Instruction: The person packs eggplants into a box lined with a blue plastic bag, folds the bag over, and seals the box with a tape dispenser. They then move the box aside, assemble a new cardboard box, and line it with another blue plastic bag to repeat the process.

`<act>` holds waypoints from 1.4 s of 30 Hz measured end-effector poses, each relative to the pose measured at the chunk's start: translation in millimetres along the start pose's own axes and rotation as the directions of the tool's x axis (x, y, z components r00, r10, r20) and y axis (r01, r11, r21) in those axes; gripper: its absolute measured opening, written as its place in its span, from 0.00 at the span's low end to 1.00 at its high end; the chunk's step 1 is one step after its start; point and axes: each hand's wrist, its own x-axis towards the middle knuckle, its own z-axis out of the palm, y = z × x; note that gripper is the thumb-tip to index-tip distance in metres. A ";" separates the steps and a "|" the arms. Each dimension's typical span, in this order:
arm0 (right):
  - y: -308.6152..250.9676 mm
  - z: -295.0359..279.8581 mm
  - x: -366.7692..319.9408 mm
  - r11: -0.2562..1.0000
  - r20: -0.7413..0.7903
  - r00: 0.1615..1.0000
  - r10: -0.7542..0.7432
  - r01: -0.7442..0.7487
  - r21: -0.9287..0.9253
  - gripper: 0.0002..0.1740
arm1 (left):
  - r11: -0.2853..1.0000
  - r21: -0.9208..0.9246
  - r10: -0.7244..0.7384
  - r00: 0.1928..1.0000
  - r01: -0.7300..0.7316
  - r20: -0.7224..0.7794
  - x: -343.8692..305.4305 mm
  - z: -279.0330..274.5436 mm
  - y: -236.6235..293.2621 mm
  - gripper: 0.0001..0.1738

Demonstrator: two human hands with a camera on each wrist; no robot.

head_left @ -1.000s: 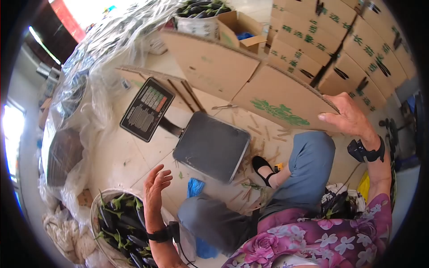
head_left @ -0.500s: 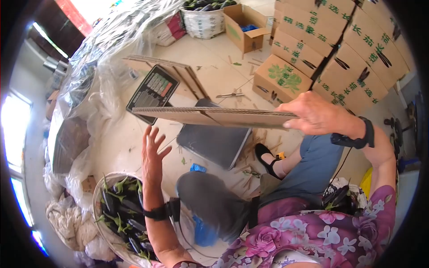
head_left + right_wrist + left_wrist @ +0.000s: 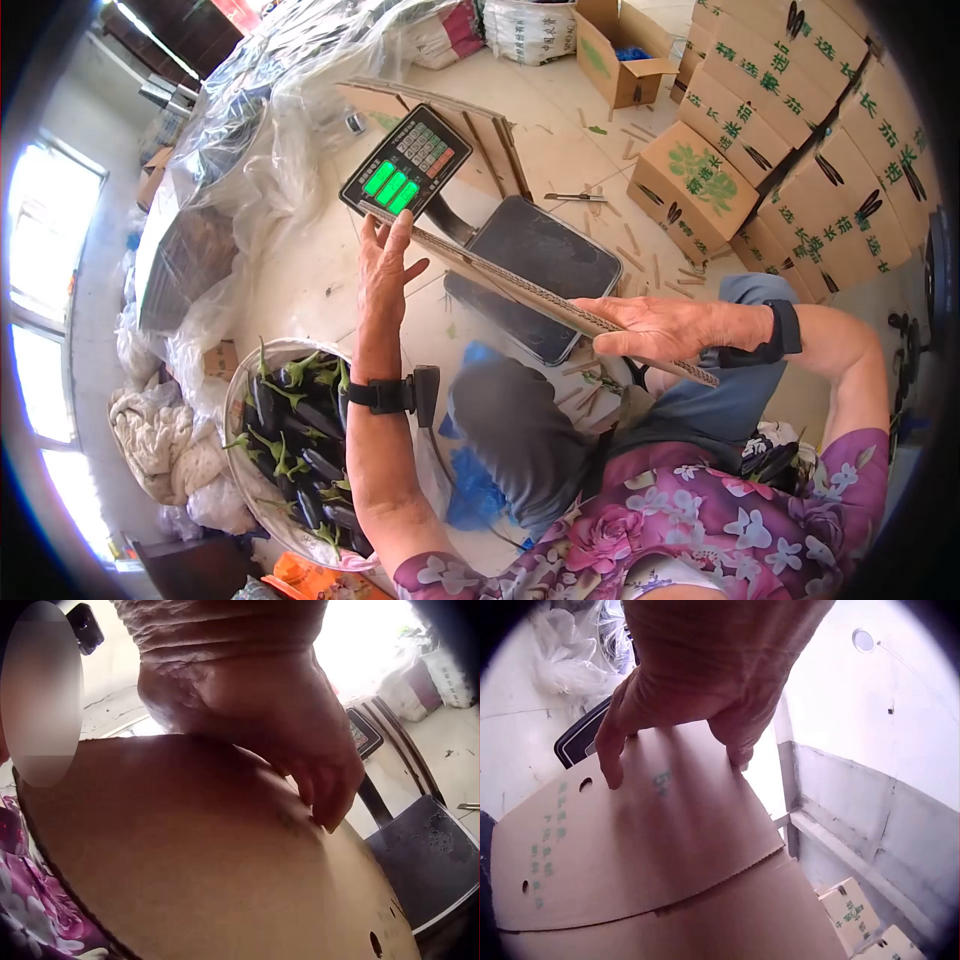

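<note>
Both hands are at a flattened cardboard box [image 3: 520,290], seen nearly edge-on in the head view and tilted down to the right. My right hand [image 3: 660,330] grips its top edge toward the right end, thumb on the near side and fingers across the other. At the upper left end, my left hand [image 3: 385,265] touches the cardboard with its fingertips, the thumb standing apart from the fingers. In the left wrist view the cardboard panel [image 3: 667,825] shows green print and small holes. Behind it, a scale's black platform [image 3: 545,250] and lit green display [image 3: 390,185] are partly covered.
A white tub of eggplants [image 3: 300,440] stands by the left forearm. Printed cartons [image 3: 790,150] are stacked at the right, with an open carton [image 3: 625,60] at the back. Flat cardboard pieces [image 3: 500,150] stand behind the scale. A cutter [image 3: 575,197] and scraps lie on the floor.
The right hand has swung the flattened box from beyond the scale's right side to above its front, turning it edge-on. The left hand has come up to its left end. The scale's display now glows green.
</note>
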 end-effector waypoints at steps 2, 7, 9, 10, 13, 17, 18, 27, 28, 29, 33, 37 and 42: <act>9.0 2.1 0.0 0.972 0.023 1.000 0.016 -0.021 0.234 0.47 | 1.000 -0.014 -0.004 1.000 0.004 0.003 -5.9 -7.3 -2.5 0.53; -8.3 -10.5 -4.8 0.996 -0.130 0.987 0.092 -0.090 0.023 0.28 | 0.992 -0.128 0.015 0.998 -0.007 0.063 -15.6 -18.7 -4.4 0.38; -13.3 -11.9 -8.2 0.988 -0.213 0.970 0.117 -0.137 -0.079 0.23 | 0.997 -0.079 0.000 1.000 0.000 -0.001 -17.2 -20.9 -3.2 0.32; -0.1 -5.2 -5.5 0.959 -0.407 0.907 -0.108 -0.012 -0.283 0.20 | 0.999 -0.039 -0.010 0.998 0.008 -0.063 -18.2 -21.8 -1.7 0.28; 4.0 -20.9 -4.4 0.899 -0.567 0.774 -0.280 0.004 -0.438 0.21 | 0.968 0.251 0.044 0.990 -0.010 -0.132 -18.2 -18.4 20.7 0.24; 22.3 -50.9 -5.8 0.929 -0.711 0.703 -0.025 -0.247 -0.276 0.19 | 0.784 0.605 0.199 0.979 -0.139 -0.033 -30.7 -6.4 54.1 0.26; 35.9 -48.7 2.8 0.921 -0.784 0.618 -0.056 -0.272 -0.280 0.18 | 0.704 0.684 0.223 0.974 -0.191 0.043 -37.5 3.8 56.5 0.27; -2.7 -7.9 60.7 0.810 -0.730 0.375 -0.572 0.114 -0.576 0.13 | 0.275 0.819 0.198 0.863 -0.504 0.464 -53.9 -0.8 13.3 0.44; -3.1 -3.9 69.0 0.801 -0.703 0.397 -0.590 0.185 -0.569 0.15 | 0.218 0.798 0.155 0.827 -0.562 0.540 -53.9 -7.3 10.5 0.43; -1.0 1.9 80.8 0.791 -0.675 0.416 -0.609 0.257 -0.556 0.17 | 0.161 0.769 0.105 0.786 -0.618 0.610 -52.8 -16.6 7.2 0.43; 9.9 29.8 146.1 0.578 -0.338 0.530 -0.777 0.391 -0.716 0.25 | 0.403 0.736 -0.008 0.802 -0.544 0.597 -41.8 -34.9 4.9 0.42; 49.2 55.1 172.4 0.594 -0.176 0.839 -0.515 0.201 -0.779 0.34 | 0.854 0.500 -0.134 0.868 -0.144 0.479 -62.0 -53.3 3.9 0.37; 58.4 43.9 181.0 0.562 -0.070 0.852 -0.519 0.278 -0.779 0.37 | 0.986 -0.113 0.146 0.951 -0.119 0.274 -118.2 -50.3 -17.3 0.50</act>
